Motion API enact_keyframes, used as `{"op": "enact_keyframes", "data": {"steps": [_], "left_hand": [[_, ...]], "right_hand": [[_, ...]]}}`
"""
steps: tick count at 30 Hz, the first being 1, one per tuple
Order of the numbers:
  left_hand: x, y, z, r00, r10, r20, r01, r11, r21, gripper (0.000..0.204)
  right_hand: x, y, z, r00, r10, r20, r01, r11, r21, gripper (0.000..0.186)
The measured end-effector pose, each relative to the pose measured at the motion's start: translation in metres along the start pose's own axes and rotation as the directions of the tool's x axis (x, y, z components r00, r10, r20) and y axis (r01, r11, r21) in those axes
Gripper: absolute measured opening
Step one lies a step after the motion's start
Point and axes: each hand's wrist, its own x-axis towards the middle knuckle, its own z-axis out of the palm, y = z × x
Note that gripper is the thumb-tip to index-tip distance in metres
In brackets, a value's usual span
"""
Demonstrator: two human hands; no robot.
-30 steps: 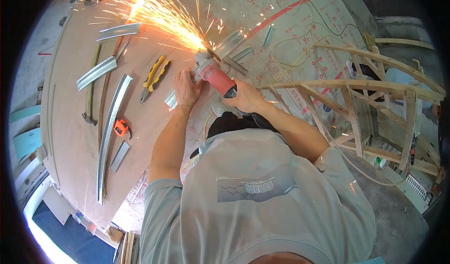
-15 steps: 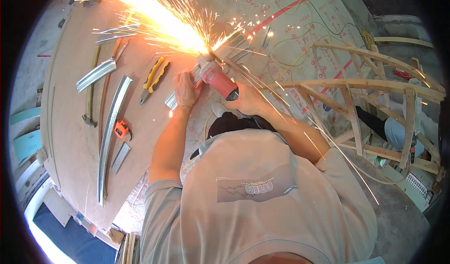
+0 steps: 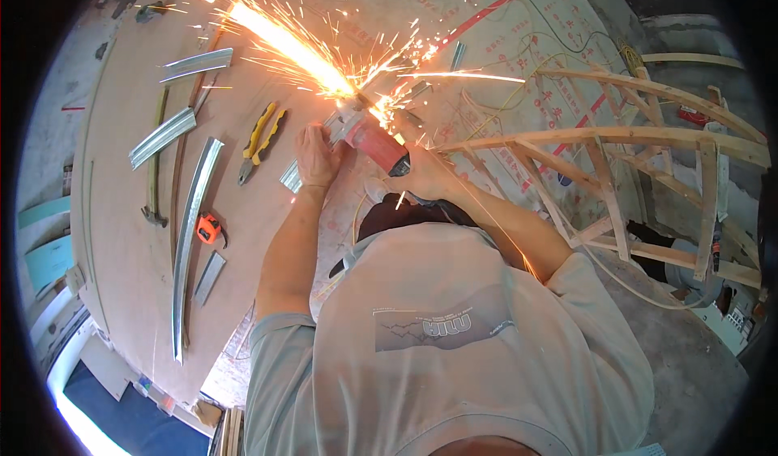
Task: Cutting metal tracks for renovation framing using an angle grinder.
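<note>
My right hand (image 3: 427, 172) is wrapped around the rear of a red angle grinder (image 3: 374, 144). Bright sparks fly from its head toward the upper left, and a smaller burst goes right. Close beside the grinder's head, my left hand (image 3: 318, 158) is closed over a silvery metal channel (image 3: 290, 177), whose near end sticks out below the palm. The cutting point is hidden by glare. On the board left of my hands lie yellow-handled pliers (image 3: 262, 142), a long metal channel (image 3: 193, 249), shorter channel pieces (image 3: 162, 137), an orange tape measure (image 3: 209, 228) and a hammer (image 3: 154, 213).
The wide brown board (image 3: 121, 286) spreads across the left. A curved wooden frame (image 3: 604, 193) stands at the right, with another person (image 3: 648, 249) partly visible behind it. Cables (image 3: 596, 55) trail over the printed floor covering (image 3: 519, 59).
The main spark stream has become narrower, while the burst right of the grinder has grown. My hands stay nearly in place. The person behind the frame has shifted lower in view.
</note>
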Motion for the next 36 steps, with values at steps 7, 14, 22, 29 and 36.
{"op": "enact_keyframes", "data": {"steps": [7, 14, 22, 29, 36], "left_hand": [[0.002, 0.001, 0.000, 1.000, 0.004, 0.019, -0.004, 1.000, 0.010, 0.048], [0.000, 0.002, -0.003, 0.999, -0.017, 0.028, 0.015, 0.999, 0.040, 0.049], [-0.001, 0.002, 0.000, 0.998, -0.039, 0.043, 0.037, 0.998, 0.057, 0.046], [-0.001, -0.002, 0.002, 1.000, -0.012, 0.010, 0.012, 0.999, 0.032, 0.044], [0.000, -0.003, 0.004, 0.999, 0.029, -0.021, -0.027, 0.998, 0.059, 0.043]], "right_hand": [[0.006, 0.004, -0.001, 0.998, -0.003, 0.071, 0.005, 1.000, -0.028, 0.059], [-0.007, -0.011, -0.012, 0.996, -0.068, 0.061, 0.067, 0.998, 0.012, 0.061], [-0.004, 0.008, -0.005, 0.997, -0.074, -0.023, 0.074, 0.997, -0.024, 0.058], [-0.019, 0.024, -0.006, 0.986, -0.154, -0.058, 0.156, 0.987, 0.047, 0.059], [0.012, 0.025, 0.004, 0.982, -0.179, -0.065, 0.177, 0.984, -0.027, 0.056]]}}
